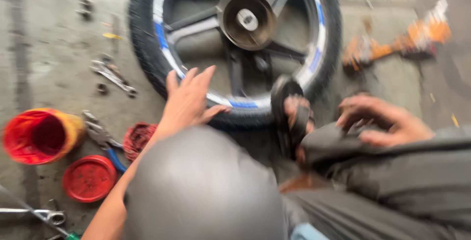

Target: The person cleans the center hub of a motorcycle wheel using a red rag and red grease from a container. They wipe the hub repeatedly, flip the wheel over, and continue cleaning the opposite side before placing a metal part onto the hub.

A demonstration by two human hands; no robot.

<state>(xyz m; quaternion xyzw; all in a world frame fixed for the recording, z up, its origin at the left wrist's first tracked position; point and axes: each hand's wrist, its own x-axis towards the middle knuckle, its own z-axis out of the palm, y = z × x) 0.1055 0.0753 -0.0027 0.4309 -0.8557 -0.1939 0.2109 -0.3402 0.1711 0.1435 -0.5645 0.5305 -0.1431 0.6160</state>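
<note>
Roughly: left hand [189, 98] fingers spread, flat against wheel [235, 44] tyre at centre frame, steadying it. Right hand [382, 120] curled loosely on knee, holding nothing visible. Red tub [39, 136], lid [89, 177], pliers [100, 134] parked lower left, within reach.

One motorcycle wheel [235, 44] with a black tyre and blue-marked rim lies flat at the far edge of the concrete floor [49, 58]. Two bare hands show: the left hand [189, 100] and the right hand [380, 122]. One open red tub [39, 136] stands near the floor's left edge, with one round red lid [89, 178] beside it. One pair of blue-handled pliers [102, 139] lies between them. Two wrenches are visible: one [114, 75] left of the wheel, one [34, 214] at the bottom-left corner. One orange power tool [397, 44], blurred, lies toward the right edge.
</note>
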